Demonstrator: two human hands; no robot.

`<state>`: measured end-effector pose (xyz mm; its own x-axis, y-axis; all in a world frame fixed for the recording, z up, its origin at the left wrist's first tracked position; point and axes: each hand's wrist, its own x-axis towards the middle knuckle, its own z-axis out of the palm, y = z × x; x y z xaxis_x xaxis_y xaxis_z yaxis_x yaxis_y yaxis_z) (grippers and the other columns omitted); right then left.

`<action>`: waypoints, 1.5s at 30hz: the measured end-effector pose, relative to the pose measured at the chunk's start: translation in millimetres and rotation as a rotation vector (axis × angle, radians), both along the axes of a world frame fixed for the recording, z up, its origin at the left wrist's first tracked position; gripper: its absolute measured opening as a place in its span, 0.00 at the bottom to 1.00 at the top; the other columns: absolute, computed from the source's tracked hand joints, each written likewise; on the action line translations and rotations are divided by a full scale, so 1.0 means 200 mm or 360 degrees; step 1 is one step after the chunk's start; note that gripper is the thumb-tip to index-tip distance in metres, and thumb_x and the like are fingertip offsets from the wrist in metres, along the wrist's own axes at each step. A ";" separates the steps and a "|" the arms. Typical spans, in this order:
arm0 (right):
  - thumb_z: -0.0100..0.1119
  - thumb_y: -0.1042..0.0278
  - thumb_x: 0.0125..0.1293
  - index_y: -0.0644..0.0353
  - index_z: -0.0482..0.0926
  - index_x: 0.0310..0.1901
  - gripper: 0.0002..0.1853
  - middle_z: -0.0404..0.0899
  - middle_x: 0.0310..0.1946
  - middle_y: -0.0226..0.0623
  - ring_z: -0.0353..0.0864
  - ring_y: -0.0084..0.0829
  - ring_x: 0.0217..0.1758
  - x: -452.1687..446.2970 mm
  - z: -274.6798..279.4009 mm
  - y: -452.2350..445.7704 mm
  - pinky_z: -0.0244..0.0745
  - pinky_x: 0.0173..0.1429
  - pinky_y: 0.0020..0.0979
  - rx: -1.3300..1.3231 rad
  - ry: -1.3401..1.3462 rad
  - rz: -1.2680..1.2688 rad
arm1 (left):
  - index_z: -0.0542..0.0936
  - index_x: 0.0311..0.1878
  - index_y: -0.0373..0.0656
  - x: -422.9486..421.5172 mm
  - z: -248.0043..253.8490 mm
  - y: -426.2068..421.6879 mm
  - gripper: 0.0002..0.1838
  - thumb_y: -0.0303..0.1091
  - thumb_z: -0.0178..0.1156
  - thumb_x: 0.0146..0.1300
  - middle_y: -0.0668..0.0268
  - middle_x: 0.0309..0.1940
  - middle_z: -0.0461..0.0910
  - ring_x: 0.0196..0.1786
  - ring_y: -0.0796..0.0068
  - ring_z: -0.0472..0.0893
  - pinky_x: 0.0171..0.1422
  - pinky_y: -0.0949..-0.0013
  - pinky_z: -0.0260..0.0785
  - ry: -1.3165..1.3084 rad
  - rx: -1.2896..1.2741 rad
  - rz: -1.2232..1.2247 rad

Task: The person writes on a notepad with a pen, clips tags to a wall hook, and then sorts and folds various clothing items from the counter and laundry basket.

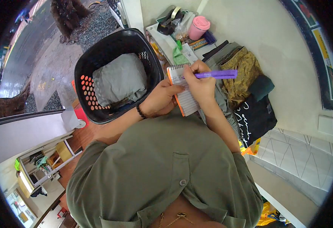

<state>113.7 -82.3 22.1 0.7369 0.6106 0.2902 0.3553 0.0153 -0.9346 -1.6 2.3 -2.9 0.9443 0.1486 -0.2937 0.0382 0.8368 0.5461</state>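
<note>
A small spiral notepad (188, 102) with lined pages and an orange edge is held up in front of my chest. My left hand (162, 95) grips its left side, thumb lying on the page. Closed around a purple pen (222, 74), my right hand (201, 84) rests on the upper part of the page, where some handwriting shows. The pen's tip is at the paper, partly covered by my fingers. Left of the notepad stands a black plastic basket (121, 36) with a folded grey cloth item (121, 79) inside.
Folded clothes lie at the right, among them a mustard patterned garment (242, 72) and a black shirt with white lettering (255, 116). Behind the notepad are a pink lidded cup (199, 28), a black tape dispenser (170, 23) and a green slip (179, 56).
</note>
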 end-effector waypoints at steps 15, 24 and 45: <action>0.60 0.61 0.71 0.60 0.73 0.26 0.17 0.74 0.27 0.32 0.72 0.25 0.34 0.07 0.06 -0.04 0.67 0.42 0.31 0.0460 0.0732 -0.0122 | 0.71 0.64 0.33 -0.01 0.03 0.04 0.19 0.23 0.50 0.70 0.56 0.60 0.78 0.61 0.61 0.79 0.69 0.56 0.70 -0.0047 0.0039 0.0045; 0.47 0.57 0.72 0.64 0.83 0.48 0.20 0.83 0.46 0.48 0.80 0.46 0.50 -0.28 0.67 -0.13 0.73 0.51 0.39 0.0961 0.0455 0.2081 | 0.73 0.62 0.34 0.01 -0.01 0.14 0.19 0.24 0.54 0.69 0.58 0.59 0.79 0.60 0.61 0.80 0.68 0.55 0.71 0.0077 -0.0189 0.0109; 0.61 0.60 0.72 0.59 0.73 0.29 0.15 0.75 0.20 0.31 0.69 0.19 0.17 -0.13 0.14 0.21 0.64 0.20 0.24 0.0415 0.0766 0.0149 | 0.71 0.64 0.38 -0.17 -0.01 0.17 0.18 0.26 0.52 0.72 0.59 0.58 0.79 0.61 0.61 0.79 0.68 0.53 0.71 -0.0072 -0.0086 0.0060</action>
<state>86.8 -40.3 50.9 0.7695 0.6330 0.0846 -0.1249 0.2791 -0.9521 -35.4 35.9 -5.4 0.9509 0.1692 -0.2592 -0.0176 0.8656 0.5004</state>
